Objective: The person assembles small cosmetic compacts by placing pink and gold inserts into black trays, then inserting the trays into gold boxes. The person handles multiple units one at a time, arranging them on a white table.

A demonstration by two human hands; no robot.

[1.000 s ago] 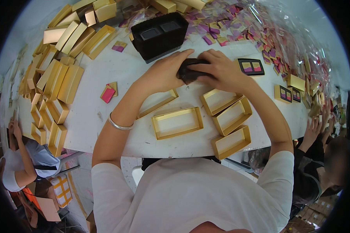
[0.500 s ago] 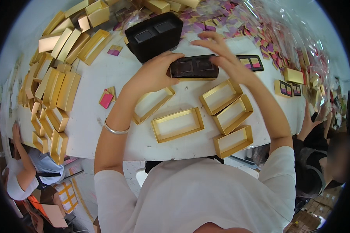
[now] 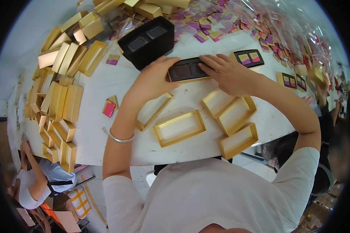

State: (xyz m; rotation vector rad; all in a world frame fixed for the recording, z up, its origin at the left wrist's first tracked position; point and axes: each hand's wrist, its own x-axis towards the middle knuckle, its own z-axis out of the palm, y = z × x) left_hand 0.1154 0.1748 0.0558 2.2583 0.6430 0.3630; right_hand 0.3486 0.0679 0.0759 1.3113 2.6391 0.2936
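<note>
A black two-compartment plastic tray [image 3: 182, 71] sits in a shallow gold box, whose rim shows along its near edge. My left hand [image 3: 156, 79] is closed around the left end of the tray and box, thumb along the near side. Over the right end lies my right hand [image 3: 231, 75], its fingers bent down onto the tray; its thumb is hidden. Behind my left hand stands a stack of black trays [image 3: 147, 42]. Nearer me are gold open box frames [image 3: 179, 128], several of them lying flat on the white table.
Gold boxes [image 3: 70, 101] are heaped at the left. Small purple, pink and gold packets [image 3: 200, 37] spread over the far side. Filled black trays [image 3: 249, 58] lie at the right. Two loose packets [image 3: 109, 108] are left of my arm. Other people [image 3: 37, 182] sit on both sides.
My right hand has come down from above onto the right end of the tray. The tray now sits lower in its gold box. My left hand keeps its hold.
</note>
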